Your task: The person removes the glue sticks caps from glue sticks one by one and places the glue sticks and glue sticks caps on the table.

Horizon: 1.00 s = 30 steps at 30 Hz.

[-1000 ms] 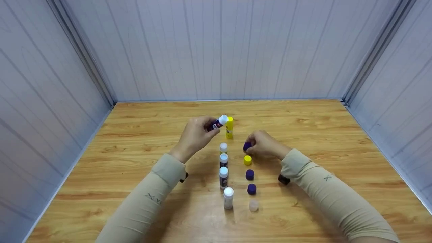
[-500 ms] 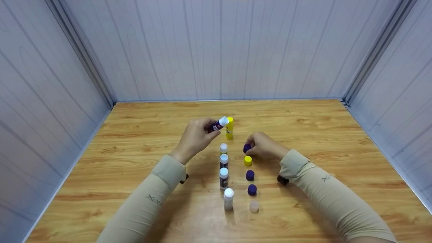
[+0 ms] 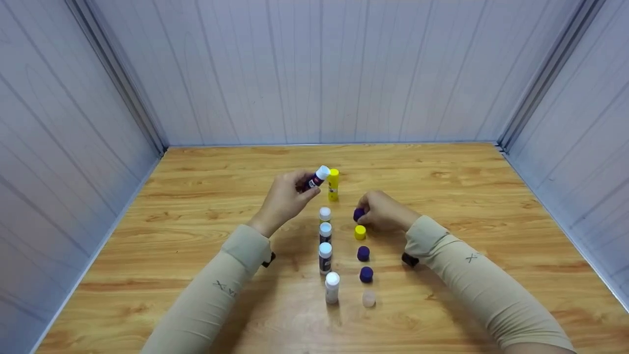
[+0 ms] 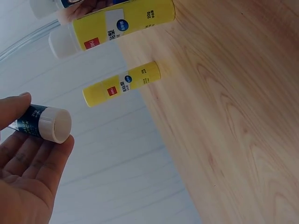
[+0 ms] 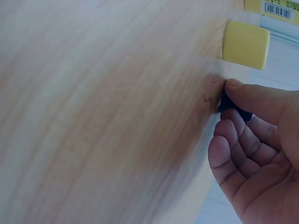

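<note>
My left hand (image 3: pixel 284 196) grips a dark purple glue stick (image 3: pixel 317 178), raised off the table and tilted, its white uncapped end pointing up and right. In the left wrist view, thumb and fingers wrap the barrel of this glue stick (image 4: pixel 33 121). My right hand (image 3: pixel 385 211) pinches a dark purple cap (image 3: pixel 358 215) between thumb and fingers, low at the tabletop. That cap (image 5: pixel 237 110) is partly hidden by the fingers in the right wrist view. Just nearer in the head view stands a yellow cap (image 3: pixel 360 232).
Uncapped glue sticks stand in a column mid-table, including a dark one (image 3: pixel 325 258) and a white one (image 3: pixel 332 288). A capped yellow glue stick (image 3: pixel 333 185) stands behind them. To their right sit two purple caps (image 3: pixel 363 253) and a translucent cap (image 3: pixel 368 298). Pale panels (image 3: pixel 319 73) enclose the table.
Both hands stay almost in place, the left still holding the glue stick and the right still pinching the purple cap. The glue stick's tilt shifts very slightly.
</note>
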### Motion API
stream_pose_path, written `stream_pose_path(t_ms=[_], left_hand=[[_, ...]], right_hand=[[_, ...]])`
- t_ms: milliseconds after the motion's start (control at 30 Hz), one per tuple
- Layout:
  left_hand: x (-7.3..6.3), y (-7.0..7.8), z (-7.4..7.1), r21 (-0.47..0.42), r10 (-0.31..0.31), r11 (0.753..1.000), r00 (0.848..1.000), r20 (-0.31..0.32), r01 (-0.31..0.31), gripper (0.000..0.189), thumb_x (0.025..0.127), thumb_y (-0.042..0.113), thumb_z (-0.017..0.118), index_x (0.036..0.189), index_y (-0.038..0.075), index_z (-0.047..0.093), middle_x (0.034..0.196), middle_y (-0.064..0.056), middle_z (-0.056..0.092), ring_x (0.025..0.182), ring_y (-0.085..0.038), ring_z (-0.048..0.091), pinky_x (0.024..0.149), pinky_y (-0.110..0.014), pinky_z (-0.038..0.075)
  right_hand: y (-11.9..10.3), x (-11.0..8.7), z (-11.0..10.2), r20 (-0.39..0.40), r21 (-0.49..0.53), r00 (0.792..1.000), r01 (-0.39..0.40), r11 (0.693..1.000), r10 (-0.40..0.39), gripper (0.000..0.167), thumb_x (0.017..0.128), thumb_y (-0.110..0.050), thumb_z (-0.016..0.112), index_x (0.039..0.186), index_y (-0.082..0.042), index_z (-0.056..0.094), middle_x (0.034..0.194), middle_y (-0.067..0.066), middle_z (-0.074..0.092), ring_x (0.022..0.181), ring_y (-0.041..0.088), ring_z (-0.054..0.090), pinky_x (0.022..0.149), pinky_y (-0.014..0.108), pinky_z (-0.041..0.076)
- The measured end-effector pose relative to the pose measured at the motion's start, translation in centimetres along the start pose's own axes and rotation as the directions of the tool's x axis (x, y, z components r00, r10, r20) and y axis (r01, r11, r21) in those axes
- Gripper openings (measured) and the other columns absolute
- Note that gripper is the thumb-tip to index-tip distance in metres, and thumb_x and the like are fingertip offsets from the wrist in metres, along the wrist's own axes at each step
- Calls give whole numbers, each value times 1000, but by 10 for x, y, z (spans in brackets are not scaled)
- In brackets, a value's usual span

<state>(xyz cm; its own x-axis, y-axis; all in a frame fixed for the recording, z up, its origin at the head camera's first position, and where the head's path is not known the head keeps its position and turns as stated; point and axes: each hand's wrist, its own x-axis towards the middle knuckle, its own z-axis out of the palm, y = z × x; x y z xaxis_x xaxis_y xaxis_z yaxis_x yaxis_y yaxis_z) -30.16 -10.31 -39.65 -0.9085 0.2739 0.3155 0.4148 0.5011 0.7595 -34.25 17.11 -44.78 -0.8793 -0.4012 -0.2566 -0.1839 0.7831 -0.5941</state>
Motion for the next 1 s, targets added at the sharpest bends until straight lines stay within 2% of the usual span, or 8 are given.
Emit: stream_pose_path(t_ms=[400, 567, 767, 1000], left_hand=[[4, -13, 4, -39, -120, 992, 993, 14, 121, 28, 102, 11, 78, 129, 4, 74, 123, -14, 78, 111, -28, 73, 98, -43, 63], [7, -20, 5, -83, -156, 984, 986, 55, 161, 25, 100, 6, 78, 125, 5, 75, 122, -13, 78, 112, -28, 73, 100, -42, 63], [10, -28, 10, -145, -212, 963, 972, 104, 225, 23, 99, 4, 80, 122, 5, 78, 119, -12, 78, 108, -25, 74, 93, -40, 65], [15, -35, 22, -130, -245, 956, 960, 133, 262, 21, 96, 2, 81, 117, 6, 80, 114, -9, 80, 108, -25, 74, 99, -40, 63]], right_hand=[[-4, 1, -2, 5, -8, 1000, 14, 1000, -14, 14, 99, -9, 80, 112, -3, 80, 98, 11, 76, 84, 19, 66, 72, 29, 57], [-5, 2, -4, 10, 8, 1000, -4, 1000, 4, 13, 99, -8, 79, 111, -3, 80, 97, 11, 76, 82, 18, 66, 70, 28, 57], [-4, 3, -1, -15, -7, 1000, 18, 1000, -18, 20, 97, -8, 82, 114, 1, 79, 94, 11, 75, 79, 16, 60, 69, 26, 51], [-3, 2, -1, -21, -33, 1000, 5, 999, -6, 17, 97, -11, 83, 111, -1, 80, 97, 10, 77, 82, 17, 62, 71, 27, 53]])
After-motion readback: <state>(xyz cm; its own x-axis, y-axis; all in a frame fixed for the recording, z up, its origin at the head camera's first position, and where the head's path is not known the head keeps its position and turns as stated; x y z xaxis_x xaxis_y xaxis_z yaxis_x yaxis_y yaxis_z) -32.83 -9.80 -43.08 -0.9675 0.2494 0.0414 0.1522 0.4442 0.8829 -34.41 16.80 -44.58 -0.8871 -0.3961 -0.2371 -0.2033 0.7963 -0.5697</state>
